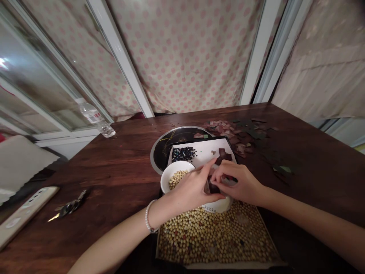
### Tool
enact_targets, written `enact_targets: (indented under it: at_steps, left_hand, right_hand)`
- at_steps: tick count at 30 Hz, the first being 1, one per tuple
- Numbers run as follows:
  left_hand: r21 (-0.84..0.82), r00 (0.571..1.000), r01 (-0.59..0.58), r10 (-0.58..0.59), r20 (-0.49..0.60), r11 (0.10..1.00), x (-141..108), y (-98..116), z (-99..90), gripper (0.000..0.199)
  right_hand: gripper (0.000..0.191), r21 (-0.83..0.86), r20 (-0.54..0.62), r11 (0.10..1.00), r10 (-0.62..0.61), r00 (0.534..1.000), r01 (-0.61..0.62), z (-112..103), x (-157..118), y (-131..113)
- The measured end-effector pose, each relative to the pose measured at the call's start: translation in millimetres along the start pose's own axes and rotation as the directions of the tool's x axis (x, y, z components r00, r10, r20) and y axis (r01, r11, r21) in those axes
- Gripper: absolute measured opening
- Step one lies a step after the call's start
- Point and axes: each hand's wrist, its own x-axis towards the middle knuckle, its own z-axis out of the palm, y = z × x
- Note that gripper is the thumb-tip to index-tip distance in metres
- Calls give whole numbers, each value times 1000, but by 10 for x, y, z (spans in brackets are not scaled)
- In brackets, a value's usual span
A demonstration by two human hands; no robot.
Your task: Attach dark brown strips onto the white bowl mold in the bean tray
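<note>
My left hand (196, 184), with a beaded bracelet on its wrist, is closed around a small dark brown piece (214, 187). The fingers of my right hand (238, 180) are pinched together at the same piece. Both hands are over a white bowl (218, 206), which they partly cover. Another white bowl (165, 182) with pale beads is left of my left hand. Below lies a tray of many yellowish beads (211, 239). Black beads (183, 153) and dark brown pieces (224, 155) rest on the white lining (203, 148) behind.
A round dark tray (158, 148) sits behind the left bowl. Reddish scraps (222, 127) and dark green scraps (256, 133) are scattered at the back right. On the left are a clear bottle (98, 120), keys (70, 206) and a power strip (27, 211), all on the wooden table (122, 160).
</note>
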Motion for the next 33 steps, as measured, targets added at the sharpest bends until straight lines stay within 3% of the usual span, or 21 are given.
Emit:
enact_targets:
  at_steps: [5, 12, 22, 28, 33]
  left_hand:
    - [-10, 997, 77, -76, 21, 997, -29, -45, -94, 99]
    - [-71, 1000, 28, -28, -5, 997, -63, -140, -62, 100]
    - [-81, 999, 11, -14, -40, 997, -79, -149, -26, 92]
    - [-102, 997, 75, -74, 14, 992, -70, -144, -42, 95]
    - [-52, 998, 62, -61, 9, 997, -66, -140, -46, 98]
  right_hand:
    - [12, -40, -31, 997, 59, 998, -60, 145, 128, -66]
    - [15, -84, -43, 995, 49, 998, -53, 310, 205, -41]
    - [16, -102, -68, 985, -143, 987, 136, 385, 175, -13]
    - [17, -103, 94, 988, -103, 990, 113, 262, 124, -21]
    - [10, 30, 81, 999, 39, 996, -42, 120, 170, -102]
